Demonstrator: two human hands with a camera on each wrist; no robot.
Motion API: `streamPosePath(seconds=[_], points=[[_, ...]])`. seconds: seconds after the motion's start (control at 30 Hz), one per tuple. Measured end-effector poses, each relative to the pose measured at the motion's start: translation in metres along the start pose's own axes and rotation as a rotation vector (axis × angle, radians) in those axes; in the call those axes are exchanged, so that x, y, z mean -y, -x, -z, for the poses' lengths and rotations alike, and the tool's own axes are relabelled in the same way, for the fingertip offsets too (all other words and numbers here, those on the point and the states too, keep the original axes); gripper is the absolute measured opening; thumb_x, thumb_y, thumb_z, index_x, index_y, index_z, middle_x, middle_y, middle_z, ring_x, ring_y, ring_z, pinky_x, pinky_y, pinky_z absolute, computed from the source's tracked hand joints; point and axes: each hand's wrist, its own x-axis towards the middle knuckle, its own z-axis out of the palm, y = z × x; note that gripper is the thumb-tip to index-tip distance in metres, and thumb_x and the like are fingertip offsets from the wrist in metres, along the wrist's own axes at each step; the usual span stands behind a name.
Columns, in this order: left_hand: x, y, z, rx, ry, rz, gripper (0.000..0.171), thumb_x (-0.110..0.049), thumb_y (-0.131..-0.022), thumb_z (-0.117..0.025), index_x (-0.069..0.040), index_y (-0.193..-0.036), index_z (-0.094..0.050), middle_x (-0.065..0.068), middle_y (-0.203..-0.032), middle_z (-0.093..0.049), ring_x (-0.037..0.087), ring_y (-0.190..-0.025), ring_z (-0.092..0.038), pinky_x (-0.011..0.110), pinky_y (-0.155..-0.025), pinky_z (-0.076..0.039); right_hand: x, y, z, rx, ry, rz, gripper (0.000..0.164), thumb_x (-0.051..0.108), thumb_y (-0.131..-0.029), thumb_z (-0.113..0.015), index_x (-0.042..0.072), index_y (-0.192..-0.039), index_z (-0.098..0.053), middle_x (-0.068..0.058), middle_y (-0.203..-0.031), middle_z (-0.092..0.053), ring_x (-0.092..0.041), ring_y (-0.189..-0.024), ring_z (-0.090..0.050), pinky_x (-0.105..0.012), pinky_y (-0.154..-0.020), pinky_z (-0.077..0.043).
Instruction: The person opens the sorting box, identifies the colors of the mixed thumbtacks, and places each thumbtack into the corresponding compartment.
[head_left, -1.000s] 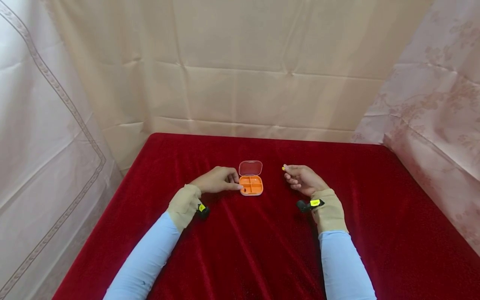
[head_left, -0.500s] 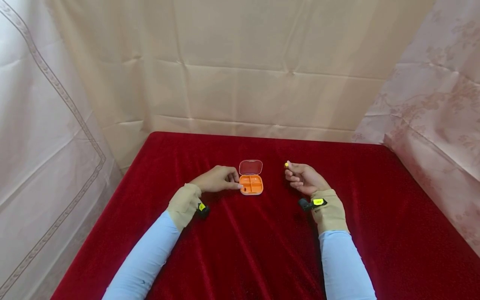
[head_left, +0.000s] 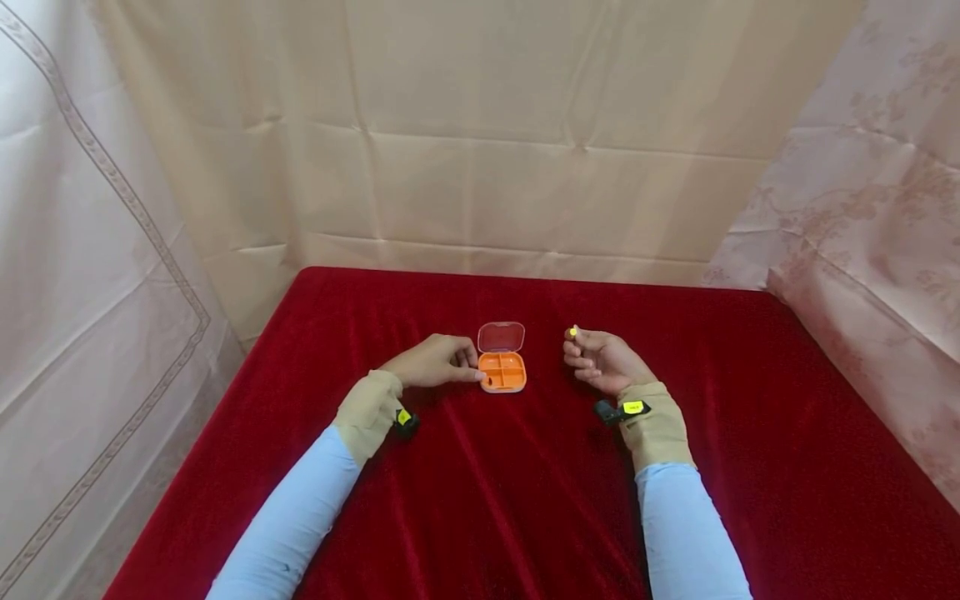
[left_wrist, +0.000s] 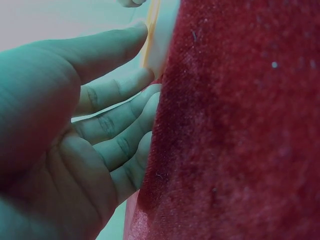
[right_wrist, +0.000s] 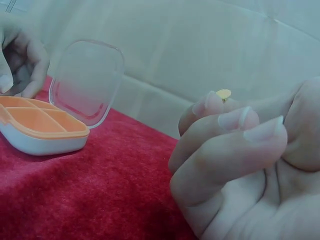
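An orange and white pill box (head_left: pixel 513 367) with four compartments would sit centrally on the red cloth; its clear lid (head_left: pixel 501 337) stands open at the back. My left hand (head_left: pixel 431 361) holds the box at its left edge, thumb on the orange rim (left_wrist: pixel 150 35) and fingers low along the side. A small dark spot shows in the front left compartment, beside the thumb. Right of the box, my right hand (head_left: pixel 611 362) is raised, pinching a small yellow pill (right_wrist: pixel 224 93) between thumb and index finger. Its other fingers are curled, as the right wrist view shows.
Red velvet cloth (head_left: pixel 480 500) covers the table. A beige curtain (head_left: pixel 480 183) hangs behind its far edge, with a white curtain (head_left: pixel 82 292) at left and a floral one (head_left: pixel 877 208) at right. Both wrists carry small black cameras.
My right hand has shifted slightly and turned the yellow pill, so that its flat face shows more. The left hand and the pill box have stayed in place.
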Motion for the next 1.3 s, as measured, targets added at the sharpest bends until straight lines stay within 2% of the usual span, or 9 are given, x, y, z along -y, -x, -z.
streamPosePath(seconds=[0.37, 0.7, 0.83, 1.0, 1.3], points=[[-0.003, 0.002, 0.002, -0.004, -0.001, -0.006, 0.024, -0.038, -0.090, -0.070, -0.017, -0.098, -0.063, -0.004, -0.088, -0.064, 0.013, -0.083, -0.058, 0.025, -0.073, -0.047, 0.003, -0.003, -0.006, -0.059, 0.010, 0.002, 0.027, 0.016, -0.110, -0.027, 0.008, -0.094, -0.048, -0.002, -0.074, -0.040, -0.011, -0.061, -0.017, -0.017, -0.045, -0.022], [-0.002, 0.001, 0.001, -0.005, -0.006, 0.000, 0.023, -0.038, -0.089, -0.070, -0.018, -0.097, -0.063, -0.004, -0.088, -0.064, 0.013, -0.082, -0.058, 0.025, -0.072, -0.047, 0.003, -0.007, -0.016, -0.212, 0.248, -0.023, 0.022, 0.021, -0.107, -0.041, 0.006, -0.093, -0.049, -0.001, -0.071, -0.043, -0.008, -0.054, -0.026, -0.016, -0.043, -0.027], [-0.002, 0.001, 0.001, -0.004, -0.003, -0.003, 0.023, -0.038, -0.089, -0.070, -0.017, -0.097, -0.063, -0.004, -0.087, -0.064, 0.013, -0.082, -0.057, 0.025, -0.072, -0.046, 0.002, -0.007, -0.018, -0.234, 0.289, -0.035, 0.021, 0.022, -0.106, -0.042, 0.006, -0.094, -0.047, -0.001, -0.070, -0.042, -0.007, -0.053, -0.029, -0.016, -0.042, -0.028], [-0.002, 0.001, 0.001, 0.000, -0.002, -0.002, 0.024, -0.039, -0.089, -0.070, -0.018, -0.098, -0.063, -0.004, -0.087, -0.064, 0.013, -0.081, -0.058, 0.025, -0.071, -0.047, 0.003, -0.008, -0.021, -0.264, 0.339, -0.056, 0.019, 0.021, -0.104, -0.047, 0.004, -0.098, -0.051, -0.001, -0.071, -0.042, -0.006, -0.051, -0.032, -0.016, -0.041, -0.028], [-0.001, 0.000, 0.001, 0.001, -0.002, -0.005, 0.024, -0.039, -0.089, -0.070, -0.017, -0.098, -0.063, -0.004, -0.088, -0.064, 0.013, -0.082, -0.058, 0.025, -0.072, -0.047, 0.002, -0.009, -0.026, -0.314, 0.450, -0.077, 0.031, 0.021, -0.102, -0.053, -0.007, -0.111, -0.044, -0.002, -0.068, -0.045, -0.006, -0.050, -0.032, -0.017, -0.042, -0.029]])
